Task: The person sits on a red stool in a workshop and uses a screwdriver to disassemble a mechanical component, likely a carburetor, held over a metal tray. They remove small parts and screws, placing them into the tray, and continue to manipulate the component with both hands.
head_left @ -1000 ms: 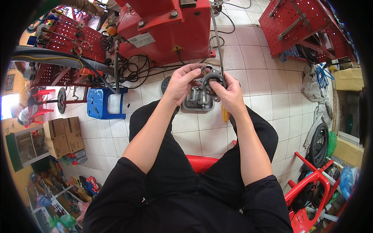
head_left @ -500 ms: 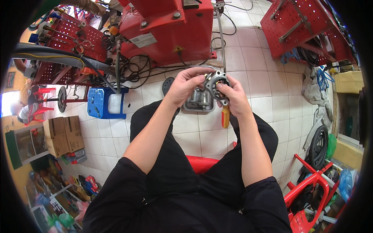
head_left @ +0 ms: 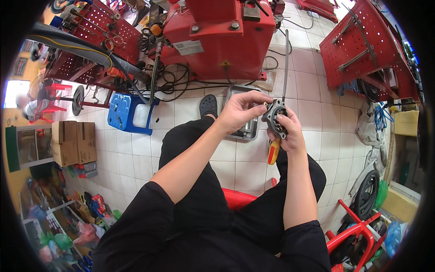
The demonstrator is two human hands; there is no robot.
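Note:
My right hand (head_left: 291, 129) grips a round grey metal housing (head_left: 270, 117) with bolt lugs on its rim and a dark hollow inside; the thumb reaches into the hollow. Below the same hand hangs the yellow-and-red handle (head_left: 273, 152) of a screwdriver, and a long metal shaft (head_left: 286, 68) rises beyond the housing, roughly in line with it. At the housing's left rim, my left hand (head_left: 242, 111) pinches thumb and forefinger on a small brass-coloured piece (head_left: 266, 104), too small to name. Partly behind my left hand, a grey metal tray (head_left: 253, 136) with metal parts lies on the floor.
Ahead stands a large red machine (head_left: 217, 50), with black cables (head_left: 174, 84) on the tiles beside it. A blue stool (head_left: 129, 113) is to the left, near cardboard boxes (head_left: 74, 143). Red perforated racks (head_left: 349, 50) flank both sides. A red chair (head_left: 358, 231) lies at lower right.
My view has shifted, so the surroundings sit farther right. Both hands and the housing have moved down and right in the picture; the housing now shows more edge-on, and more of the tray is visible.

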